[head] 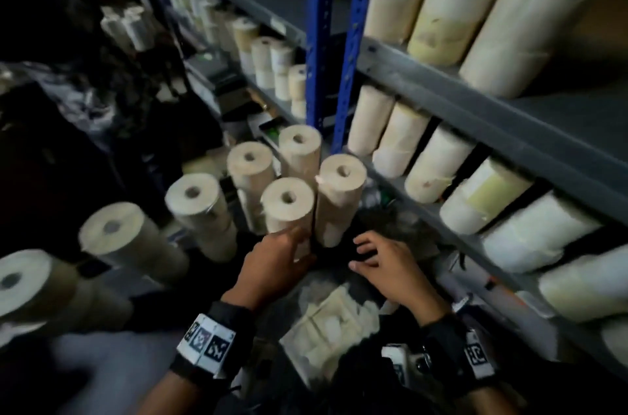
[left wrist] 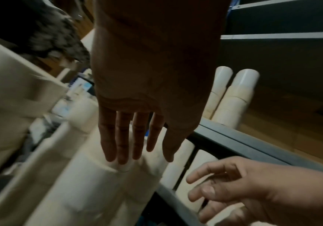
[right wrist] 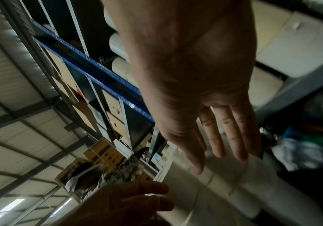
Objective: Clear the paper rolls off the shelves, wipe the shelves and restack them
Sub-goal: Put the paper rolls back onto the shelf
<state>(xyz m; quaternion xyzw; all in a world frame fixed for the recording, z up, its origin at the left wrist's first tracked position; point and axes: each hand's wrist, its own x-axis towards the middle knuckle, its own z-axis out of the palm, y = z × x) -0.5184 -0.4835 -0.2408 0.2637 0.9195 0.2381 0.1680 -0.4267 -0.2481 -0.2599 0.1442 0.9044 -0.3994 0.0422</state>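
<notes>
Several cream paper rolls stand upright in stacks on the floor; the nearest two are one front stack [head: 288,202] and another [head: 339,190] to its right. My left hand [head: 292,244] lies flat against the lower side of the front stack [left wrist: 118,183], its fingers [left wrist: 125,145] straight. My right hand [head: 365,255] hovers with fingers spread just right of the two stacks' bases, holding nothing. In the right wrist view its fingers [right wrist: 220,142] are straight over blurred rolls [right wrist: 234,191]. More rolls [head: 428,163] lie on the grey shelf [head: 509,129] at right.
Blue uprights [head: 319,40] carry the grey shelving, with big rolls [head: 452,3] on the upper level. A clear bag of white items [head: 333,323] lies on the floor by my wrists. A person in patterned clothing [head: 112,23] stands at upper left.
</notes>
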